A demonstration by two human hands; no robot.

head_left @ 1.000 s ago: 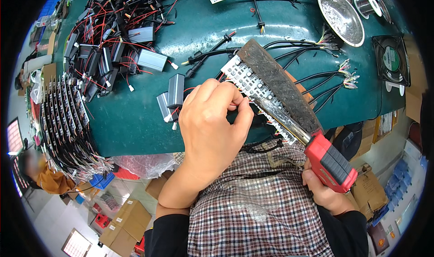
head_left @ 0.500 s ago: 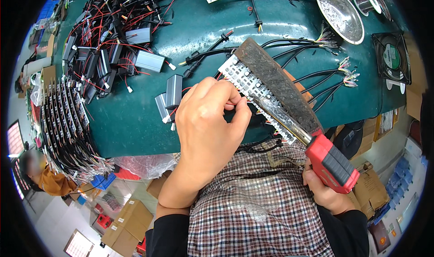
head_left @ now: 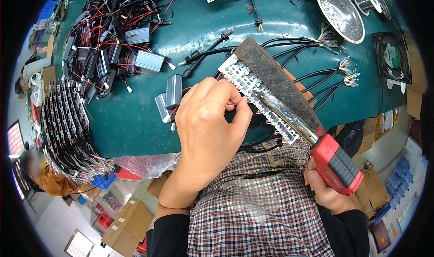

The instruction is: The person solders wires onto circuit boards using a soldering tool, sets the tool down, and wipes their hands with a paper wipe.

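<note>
With finger and thumb pressed together, my left hand pinches a thin red wire at the near edge of a white circuit board strip. My right hand grips a red and black soldering iron by its handle. The iron's metal shaft slants up and left over the strip, its tip above the board's small parts and a little right of my left fingertips. A dark, worn bar lies along the strip's far side. Beside my left hand sit two grey metal-cased modules with wires.
A tangled heap of black modules and red wires covers the back left. Stacked wired boards hang at the left edge. Black cables fan out at right, near a metal dish, a solder spool and a fan.
The soldering iron has shifted slightly right, and its tip has lifted away from the wire at my left fingertips. My left hand has stayed almost still.
</note>
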